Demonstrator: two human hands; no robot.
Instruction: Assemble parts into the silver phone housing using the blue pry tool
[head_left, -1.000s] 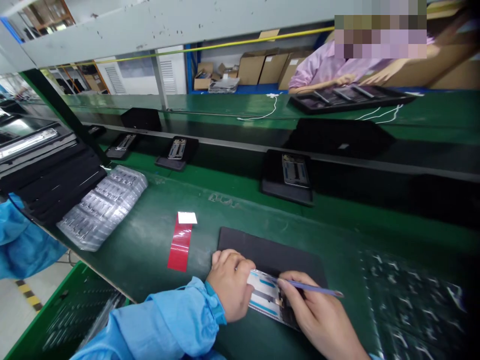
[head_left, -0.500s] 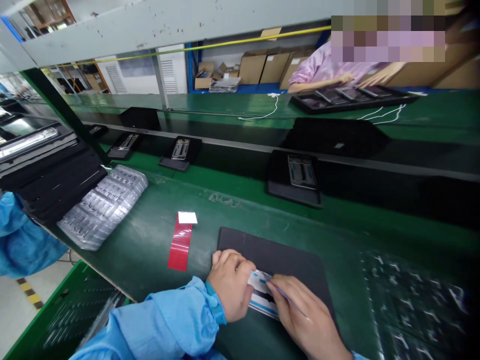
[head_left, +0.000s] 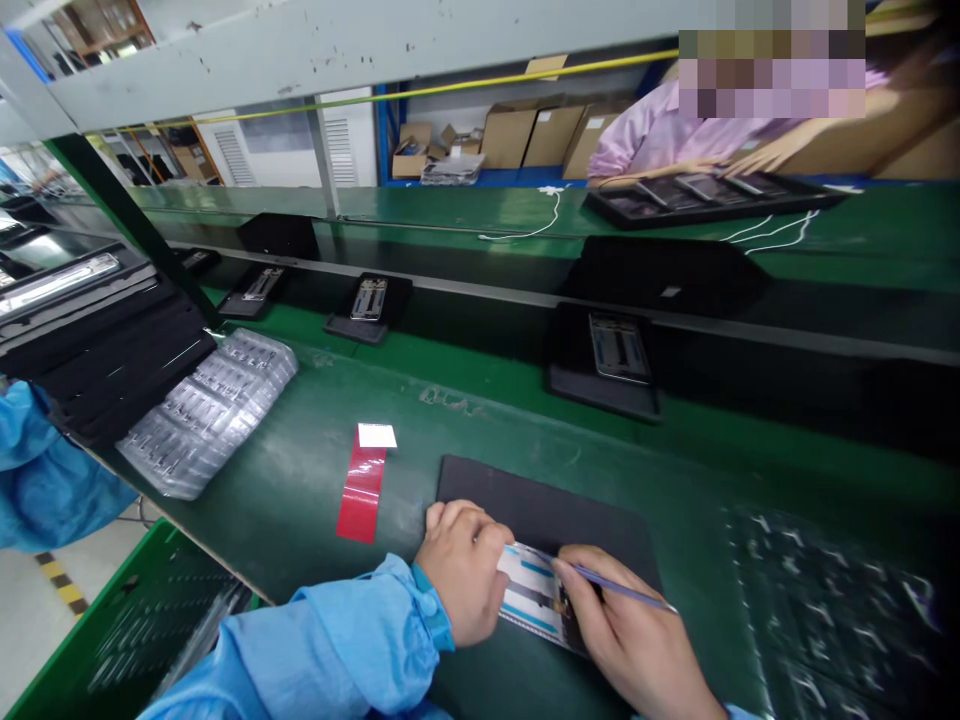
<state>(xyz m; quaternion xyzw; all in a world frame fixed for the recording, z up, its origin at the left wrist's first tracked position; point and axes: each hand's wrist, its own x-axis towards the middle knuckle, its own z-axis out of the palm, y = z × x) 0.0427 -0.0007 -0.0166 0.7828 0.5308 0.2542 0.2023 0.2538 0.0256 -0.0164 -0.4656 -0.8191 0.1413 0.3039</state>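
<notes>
On the green desk [head_left: 300, 490], the phone frame [head_left: 529, 592] lies by the dark mat [head_left: 555, 502], between the grips. The left hand [head_left: 465, 575] clasps its left end; the right hand [head_left: 637, 635] pinches a slim purple tool [head_left: 626, 589] at its right portion.

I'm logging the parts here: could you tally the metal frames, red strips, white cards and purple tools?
Frames on the line: 3
Near frame: 1
Red strip: 1
White card: 1
Purple tool: 1
Total: 7, leaving out the farthest holder, too small to read.
</notes>
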